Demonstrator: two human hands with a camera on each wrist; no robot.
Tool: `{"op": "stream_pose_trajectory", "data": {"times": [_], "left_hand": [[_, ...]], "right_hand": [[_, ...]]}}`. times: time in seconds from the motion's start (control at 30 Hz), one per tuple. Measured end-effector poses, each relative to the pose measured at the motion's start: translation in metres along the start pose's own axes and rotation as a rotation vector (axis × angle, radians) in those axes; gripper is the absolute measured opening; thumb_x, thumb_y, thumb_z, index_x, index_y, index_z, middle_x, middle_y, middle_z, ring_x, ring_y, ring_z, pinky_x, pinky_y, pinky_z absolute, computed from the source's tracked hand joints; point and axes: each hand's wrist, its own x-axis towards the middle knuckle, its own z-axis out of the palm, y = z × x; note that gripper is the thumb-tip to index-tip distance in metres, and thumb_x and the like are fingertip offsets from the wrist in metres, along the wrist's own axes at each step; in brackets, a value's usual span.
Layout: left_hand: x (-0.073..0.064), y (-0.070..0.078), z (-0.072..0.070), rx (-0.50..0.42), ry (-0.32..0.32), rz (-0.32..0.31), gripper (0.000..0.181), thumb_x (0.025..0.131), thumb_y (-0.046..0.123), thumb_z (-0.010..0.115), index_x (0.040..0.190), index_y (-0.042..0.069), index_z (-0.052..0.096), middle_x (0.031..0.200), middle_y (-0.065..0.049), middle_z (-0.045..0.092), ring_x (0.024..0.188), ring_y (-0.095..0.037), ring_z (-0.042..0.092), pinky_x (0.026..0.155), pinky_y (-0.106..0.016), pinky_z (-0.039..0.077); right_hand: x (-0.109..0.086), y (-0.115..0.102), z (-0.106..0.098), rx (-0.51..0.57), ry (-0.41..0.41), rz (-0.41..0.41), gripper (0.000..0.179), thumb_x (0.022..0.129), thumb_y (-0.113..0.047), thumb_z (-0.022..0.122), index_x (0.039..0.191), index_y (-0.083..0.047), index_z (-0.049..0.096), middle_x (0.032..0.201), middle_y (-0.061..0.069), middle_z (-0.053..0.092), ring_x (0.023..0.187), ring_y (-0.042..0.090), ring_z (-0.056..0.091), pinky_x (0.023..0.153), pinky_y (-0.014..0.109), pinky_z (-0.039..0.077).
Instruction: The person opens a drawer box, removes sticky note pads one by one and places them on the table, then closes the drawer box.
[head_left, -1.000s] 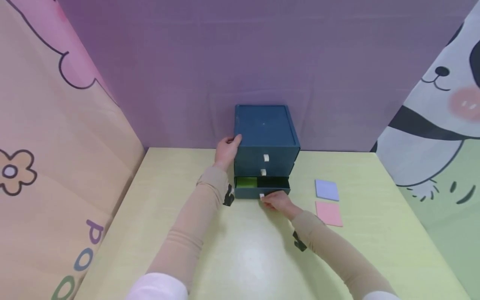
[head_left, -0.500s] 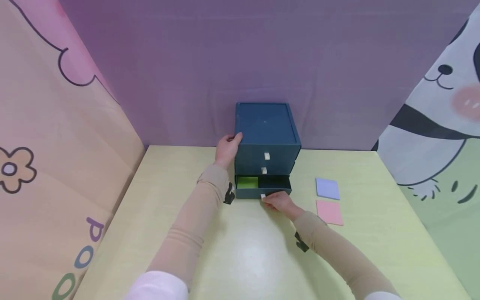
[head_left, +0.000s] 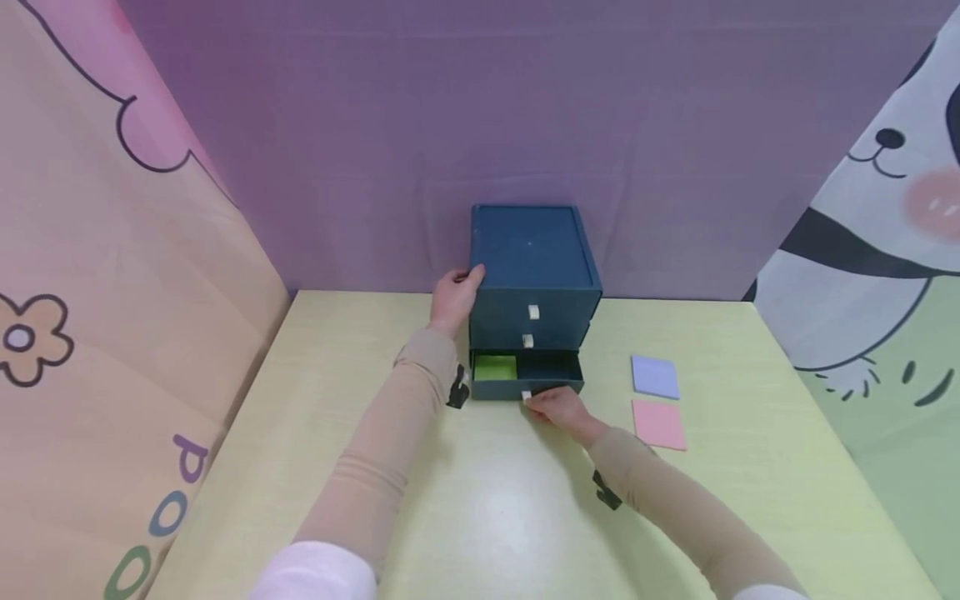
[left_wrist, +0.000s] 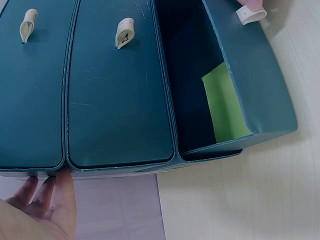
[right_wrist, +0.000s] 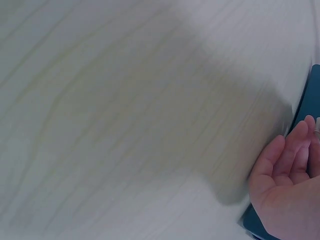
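Note:
A dark blue drawer cabinet (head_left: 534, 246) stands against the back wall, its bottom drawer (head_left: 491, 389) pulled out. A green pad of paper (head_left: 495, 367) lies in the drawer's left part; the rest of its inside looks dark. My left hand (head_left: 454, 300) rests against the cabinet's left side near the top front edge. In the left wrist view, that hand's fingers (left_wrist: 62, 197) extend straight along the side panel. With my right hand (head_left: 558, 407) I pinch the small pale pull tab (head_left: 527, 395) on the bottom drawer's front. Part of the tab (left_wrist: 251, 15) shows in the left wrist view.
To the cabinet's right, a lavender pad (head_left: 655, 377) and a pink pad (head_left: 659, 425) lie on the pale wooden table (head_left: 360, 333). The two upper drawers are closed, each with a pale tab. Printed cloth walls border the left and right sides.
The bottom drawer has come out farther toward me, with my right hand on its tab. More of the green pad shows. My left hand stays against the cabinet.

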Motion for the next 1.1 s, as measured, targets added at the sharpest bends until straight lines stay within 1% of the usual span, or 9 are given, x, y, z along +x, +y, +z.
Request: {"op": "stream_pose_trajectory", "data": {"times": [0.23,0.47,0.6,0.87,0.97,1.1], "left_hand": [[-0.002,0.001,0.0,-0.008,-0.007,0.002,0.06,0.093,0.05,0.05,0.138,0.01,0.048,0.136,-0.01,0.052,0.125,-0.027,0.048,0.103,-0.041,0.042],[-0.001,0.0,0.0,-0.008,-0.006,-0.002,0.06,0.093,0.05,0.05,0.138,0.011,0.048,0.137,-0.01,0.051,0.126,-0.027,0.048,0.103,-0.041,0.042],[-0.002,0.001,-0.001,0.0,-0.013,0.0,0.061,0.093,0.051,0.05,0.139,0.011,0.047,0.138,-0.01,0.05,0.126,-0.027,0.047,0.103,-0.042,0.042],[-0.003,0.002,-0.002,-0.002,-0.012,-0.003,0.061,0.093,0.05,0.05,0.139,0.011,0.046,0.138,-0.01,0.05,0.126,-0.027,0.047,0.103,-0.041,0.042],[-0.002,0.003,-0.002,0.001,-0.017,-0.005,0.061,0.093,0.05,0.05,0.139,0.011,0.046,0.138,-0.01,0.05,0.126,-0.027,0.047,0.103,-0.041,0.042],[-0.001,0.002,-0.002,-0.005,-0.026,-0.018,0.061,0.093,0.05,0.05,0.139,0.011,0.046,0.138,-0.01,0.05,0.127,-0.027,0.047,0.103,-0.042,0.042]], "right_hand": [[0.0,0.003,0.0,-0.017,-0.003,-0.021,0.026,0.089,-0.019,0.067,0.099,0.004,0.072,0.077,0.004,0.067,0.065,0.014,0.056,0.059,0.022,0.046],[-0.003,0.005,0.0,-0.04,-0.004,-0.057,0.027,0.09,-0.018,0.065,0.099,0.006,0.072,0.081,0.007,0.07,0.066,0.013,0.057,0.059,0.022,0.047],[-0.005,0.003,0.0,-0.032,-0.007,-0.062,0.027,0.089,-0.018,0.066,0.099,0.007,0.072,0.082,0.009,0.071,0.066,0.013,0.058,0.06,0.023,0.049],[-0.008,0.001,-0.001,0.001,-0.009,-0.055,0.026,0.087,-0.018,0.067,0.096,0.007,0.072,0.074,0.004,0.067,0.064,0.014,0.057,0.059,0.025,0.049],[-0.01,0.0,-0.001,-0.004,-0.009,-0.059,0.026,0.088,-0.018,0.067,0.096,0.007,0.072,0.073,0.003,0.067,0.064,0.014,0.057,0.059,0.025,0.048],[-0.011,0.0,-0.002,-0.014,-0.014,-0.045,0.026,0.088,-0.018,0.067,0.096,0.006,0.072,0.074,0.003,0.066,0.065,0.015,0.057,0.06,0.025,0.048]]}}
